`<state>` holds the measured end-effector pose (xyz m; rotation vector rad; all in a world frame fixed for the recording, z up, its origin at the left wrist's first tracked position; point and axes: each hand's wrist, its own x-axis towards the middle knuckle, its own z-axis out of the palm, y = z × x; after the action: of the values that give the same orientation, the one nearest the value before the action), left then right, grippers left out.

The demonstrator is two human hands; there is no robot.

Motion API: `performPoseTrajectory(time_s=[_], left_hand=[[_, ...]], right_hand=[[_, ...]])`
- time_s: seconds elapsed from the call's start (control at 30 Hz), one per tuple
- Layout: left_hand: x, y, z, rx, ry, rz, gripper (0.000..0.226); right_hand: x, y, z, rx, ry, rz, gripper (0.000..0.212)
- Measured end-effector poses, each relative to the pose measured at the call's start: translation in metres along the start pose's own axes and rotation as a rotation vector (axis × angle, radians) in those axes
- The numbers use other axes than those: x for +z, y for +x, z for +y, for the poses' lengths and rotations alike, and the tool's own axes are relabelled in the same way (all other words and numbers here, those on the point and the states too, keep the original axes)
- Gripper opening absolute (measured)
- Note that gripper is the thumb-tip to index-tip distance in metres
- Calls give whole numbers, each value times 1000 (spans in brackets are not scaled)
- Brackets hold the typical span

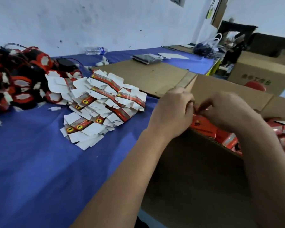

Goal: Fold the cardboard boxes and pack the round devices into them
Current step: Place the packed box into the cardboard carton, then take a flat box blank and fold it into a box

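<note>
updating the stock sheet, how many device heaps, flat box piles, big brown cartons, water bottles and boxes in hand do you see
round device heaps: 1
flat box piles: 1
big brown cartons: 2 (open carton, printed carton)
water bottles: 1
red box held by left hand and right hand: 1
total: 6

- Both forearms bare, reaching in from the near edge toward the far right, converging.
- Left hand: back of hand toward camera, fingers curled, tips turned right toward the other hand.
- Right hand: fingers curled and pointing left, knuckles up.
- Fingertips of the two hands meet, pinching a small red item between them; exact grip blurred.
- Wrists roughly level, right forearm nearer the right edge.
</note>
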<state>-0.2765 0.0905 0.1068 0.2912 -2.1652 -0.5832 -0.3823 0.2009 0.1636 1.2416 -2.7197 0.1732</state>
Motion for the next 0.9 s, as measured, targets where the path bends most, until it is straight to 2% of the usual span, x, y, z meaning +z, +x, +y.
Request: performPoseTrajectory(time_s=[0.07,0.13,0.2,0.3,0.37,0.43,0.53,0.57,0.6,0.63,0.7,0.8,0.9], left_hand=[[-12,-12,-21,-50,88,176,14],[-28,-25,-50,-216,199,236,13],[-45,-40,-82,-442,322,233,14],[-63,-67,-115,-718,452,197,32],[-72,-77,-126,-784,451,214,37],[-76,-81,-132,-798,398,268,33],[-78,-80,-137,-842,272,367,34],[-78,-80,-137,-852,228,405,35],[-79,-81,-139,-857,197,448,35],[-80,-81,-141,-861,181,489,35],[-85,-83,-147,-871,167,561,36],[-96,-86,-154,-873,106,659,32],[-115,-86,-157,-925,-167,803,17]], right_hand=[[-5,-1,-23,-61,172,197,14],[-7,4,-59,-168,290,266,14],[0,15,-101,-243,371,243,15],[35,35,-157,-266,455,81,18],[68,52,-185,-235,479,-3,19],[95,73,-207,-218,438,35,29],[115,105,-238,-305,359,-6,76],[120,112,-247,-355,312,-61,82],[126,118,-256,-393,281,-102,75],[132,122,-261,-407,281,-118,58],[143,124,-269,-393,333,-21,24],[143,111,-268,-364,565,279,23],[128,85,-269,-467,981,593,26]])
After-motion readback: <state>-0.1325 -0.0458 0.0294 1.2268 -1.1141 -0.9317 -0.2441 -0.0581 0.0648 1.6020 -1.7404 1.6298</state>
